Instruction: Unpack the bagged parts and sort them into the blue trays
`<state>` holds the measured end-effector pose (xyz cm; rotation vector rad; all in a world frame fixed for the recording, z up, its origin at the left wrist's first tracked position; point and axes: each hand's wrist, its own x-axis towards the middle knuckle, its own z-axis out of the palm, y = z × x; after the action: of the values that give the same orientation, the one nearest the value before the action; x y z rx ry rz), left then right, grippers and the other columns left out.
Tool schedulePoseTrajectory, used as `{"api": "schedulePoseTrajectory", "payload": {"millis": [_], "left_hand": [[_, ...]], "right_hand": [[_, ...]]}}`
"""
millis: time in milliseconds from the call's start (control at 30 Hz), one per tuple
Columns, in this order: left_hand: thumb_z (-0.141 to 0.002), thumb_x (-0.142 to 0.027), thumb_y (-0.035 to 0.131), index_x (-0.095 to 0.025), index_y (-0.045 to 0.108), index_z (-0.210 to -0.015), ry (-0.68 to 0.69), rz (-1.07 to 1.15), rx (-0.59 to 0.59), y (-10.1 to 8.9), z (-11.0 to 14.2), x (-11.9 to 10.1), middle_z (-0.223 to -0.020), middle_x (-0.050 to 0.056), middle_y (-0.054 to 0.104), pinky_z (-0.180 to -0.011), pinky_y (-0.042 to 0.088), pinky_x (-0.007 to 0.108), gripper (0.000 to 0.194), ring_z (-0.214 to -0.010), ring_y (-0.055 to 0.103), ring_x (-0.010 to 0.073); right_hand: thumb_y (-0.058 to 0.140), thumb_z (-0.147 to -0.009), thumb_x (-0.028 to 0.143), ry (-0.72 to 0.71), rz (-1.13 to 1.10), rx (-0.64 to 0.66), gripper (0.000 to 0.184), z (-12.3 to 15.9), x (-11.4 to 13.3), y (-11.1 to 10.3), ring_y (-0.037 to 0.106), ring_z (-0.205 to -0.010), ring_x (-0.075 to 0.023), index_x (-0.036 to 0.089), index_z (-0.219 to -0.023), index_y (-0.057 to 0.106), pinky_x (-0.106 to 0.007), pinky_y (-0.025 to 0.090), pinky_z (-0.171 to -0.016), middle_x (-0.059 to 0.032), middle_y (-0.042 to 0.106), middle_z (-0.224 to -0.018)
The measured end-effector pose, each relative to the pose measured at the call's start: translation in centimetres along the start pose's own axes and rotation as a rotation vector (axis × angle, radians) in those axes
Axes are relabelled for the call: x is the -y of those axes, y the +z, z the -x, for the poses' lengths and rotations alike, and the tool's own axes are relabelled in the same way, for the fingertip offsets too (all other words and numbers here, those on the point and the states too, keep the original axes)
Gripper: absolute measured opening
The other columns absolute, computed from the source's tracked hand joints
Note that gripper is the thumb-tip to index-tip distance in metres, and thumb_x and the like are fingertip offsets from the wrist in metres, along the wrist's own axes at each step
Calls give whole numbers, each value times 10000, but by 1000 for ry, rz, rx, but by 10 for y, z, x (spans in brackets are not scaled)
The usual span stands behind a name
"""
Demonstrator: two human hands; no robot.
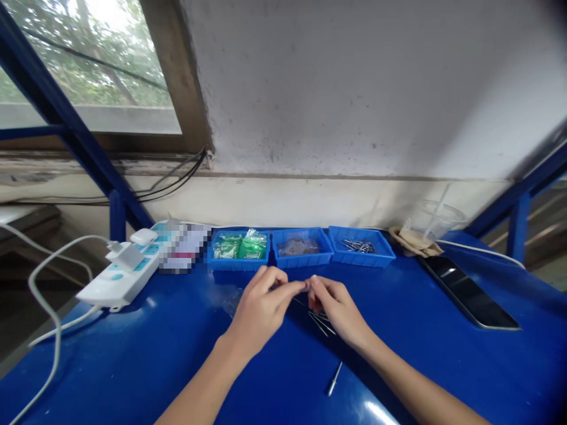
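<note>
So the person's got both hands up close together over the blue table (155, 366), fingertips meeting. Left hand (264, 304) and right hand (335, 304) are both pinching a small greyish piece (306, 285) right between them, one from each side. It's too tiny and blurred to tell which way it points or how its long axis runs. Just under the right hand there's a bunch of thin metal pins (322, 324), partly covered by it, slanting from far left to near right. A loose pin (335, 378) lies nearer the person, below the right hand, its thick end pointing back toward the body and a bit left, thin end away and slightly right. Some clear plastic (233, 301) sits just left of the left hand. Beyond the hands, three blue bins stand side by side: bagged stuff in the left bin (239, 265), greyish pieces in the middle bin (305, 260), more pins in the right bin (365, 258).
</note>
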<state>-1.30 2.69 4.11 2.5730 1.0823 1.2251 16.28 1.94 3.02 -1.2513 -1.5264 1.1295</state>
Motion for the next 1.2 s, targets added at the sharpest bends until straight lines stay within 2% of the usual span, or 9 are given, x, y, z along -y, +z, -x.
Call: {"api": "schedulePoseTrajectory", "payload": {"millis": [100,200,333,467,533,667,733,933,1200], "left_hand": [[-889,-144,506,-222,660,-995,70,55,17,8,2,-9,-803,30,582,-683,423,270,203,-747,478,147],[-885,-179,526,-203,660,-926,13,146,52,10,0,-12,-855,29,630,-760,421,292,142,-785,511,151],[-915,-354,458,-181,655,-866,-348,388,159,9,-3,-11,-820,32,639,-765,439,291,266,-779,559,158],[-932,-427,358,-149,626,-761,-654,631,201,9,-1,-7,-652,13,596,-561,425,230,422,-608,542,132],[-894,-400,466,-152,625,-781,-630,615,122,6,-5,-3,-681,5,615,-564,428,220,316,-607,547,124],[-848,-293,570,-190,638,-958,-394,254,-350,-8,-37,11,-866,21,652,-646,457,232,166,-725,589,132],[-867,-254,542,-204,649,-951,-232,81,-386,-14,-56,17,-911,25,643,-700,469,247,144,-776,593,135],[-888,-286,505,-209,607,-1070,-130,-153,262,-4,-40,21,-1075,59,596,-848,472,334,222,-943,597,191],[-859,-177,499,-189,612,-896,-308,-275,415,9,-2,32,-903,43,635,-748,467,328,120,-864,593,208]], "right_hand": [[548,-824,487,67,-255,-8,324,0,1,-4,461,-523,-92,165,-810,581,-216,355,-506,31,512,-604],[563,-832,416,-27,-180,-76,248,1,1,-6,510,-572,-106,171,-854,591,-225,400,-540,11,557,-671],[508,-875,241,-433,223,-193,117,6,0,-6,583,-794,-165,189,-893,611,-295,466,-713,-53,620,-859],[512,-852,137,-719,449,-111,180,12,0,-2,505,-1061,-212,214,-981,612,-358,468,-855,-100,531,-1102],[531,-835,130,-766,518,-109,199,14,0,-1,432,-1157,-241,220,-991,614,-382,465,-877,-113,453,-1201],[558,-815,147,-755,573,-227,159,12,2,-3,404,-1164,-266,207,-950,617,-415,455,-880,-117,413,-1209],[562,-817,163,-718,584,-275,137,10,3,-8,433,-1108,-255,200,-936,619,-407,455,-861,-113,443,-1146],[527,-858,209,-583,578,-277,105,1,2,-21,489,-946,-215,190,-896,623,-386,438,-836,-80,534,-937],[486,-886,246,-477,566,-91,157,4,2,-14,518,-799,-174,186,-867,630,-320,425,-737,-46,608,-804]]}}
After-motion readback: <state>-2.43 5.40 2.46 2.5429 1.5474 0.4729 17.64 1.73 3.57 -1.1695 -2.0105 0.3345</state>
